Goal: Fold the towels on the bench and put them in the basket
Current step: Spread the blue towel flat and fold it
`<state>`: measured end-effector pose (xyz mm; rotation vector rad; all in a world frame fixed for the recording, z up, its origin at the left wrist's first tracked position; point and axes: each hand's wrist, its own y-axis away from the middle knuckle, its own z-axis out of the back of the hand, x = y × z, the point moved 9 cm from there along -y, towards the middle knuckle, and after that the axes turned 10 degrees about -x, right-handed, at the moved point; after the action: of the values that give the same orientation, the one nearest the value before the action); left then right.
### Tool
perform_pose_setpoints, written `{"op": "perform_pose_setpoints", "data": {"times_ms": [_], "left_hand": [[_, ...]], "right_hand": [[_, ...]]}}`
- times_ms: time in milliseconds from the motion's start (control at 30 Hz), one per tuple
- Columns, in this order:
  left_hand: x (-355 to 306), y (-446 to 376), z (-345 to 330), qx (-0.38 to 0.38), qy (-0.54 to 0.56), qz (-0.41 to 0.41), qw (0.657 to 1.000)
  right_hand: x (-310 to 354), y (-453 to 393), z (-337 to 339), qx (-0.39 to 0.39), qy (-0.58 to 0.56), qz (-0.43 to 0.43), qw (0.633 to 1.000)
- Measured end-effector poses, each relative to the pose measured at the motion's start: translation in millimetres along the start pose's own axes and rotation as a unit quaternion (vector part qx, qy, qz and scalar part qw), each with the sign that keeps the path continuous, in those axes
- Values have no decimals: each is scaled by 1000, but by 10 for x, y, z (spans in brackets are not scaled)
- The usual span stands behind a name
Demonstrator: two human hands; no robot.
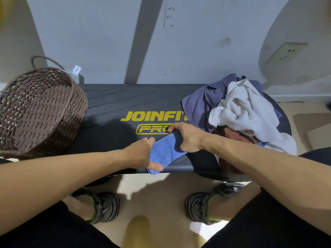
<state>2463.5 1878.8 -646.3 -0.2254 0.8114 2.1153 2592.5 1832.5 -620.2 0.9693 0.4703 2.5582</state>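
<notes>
Head view: both hands' fingers clamp the folded blue towel (pixel 163 151) on the surface (pixel 111 104); soft, light, best held at both ends.

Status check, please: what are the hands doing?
Left hand and right hand both grip folded blue towel on black bench. Brown wicker basket left, path clear. Unfolded pile waits right.

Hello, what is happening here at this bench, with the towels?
A person is folding towels at a black bench. Both hands hold a small blue towel, already folded narrow, at the bench's near edge: the left hand grips its near end, the right hand its far end. A heap of unfolded towels, a white towel on a purple towel, lies on the right of the bench. The brown wicker basket stands at the left; its inside is not visible.
</notes>
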Motion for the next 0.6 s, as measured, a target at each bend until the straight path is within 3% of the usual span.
{"op": "perform_pose_setpoints", "data": {"times_ms": [200,367,500,600], "left_hand": [[20,-62,-76,70,111,58,990],[-79,-164,47,11,210,33,977],[-242,-183,15,1,398,33,917],[-334,-218,159,-14,471,15,882]], "right_hand": [[-77,-23,82,-43,-87,-33,995],[91,-40,195,14,-118,34,992],[279,-31,295,-9,-176,84,981],[358,-28,385,-43,-203,114,972]]}}
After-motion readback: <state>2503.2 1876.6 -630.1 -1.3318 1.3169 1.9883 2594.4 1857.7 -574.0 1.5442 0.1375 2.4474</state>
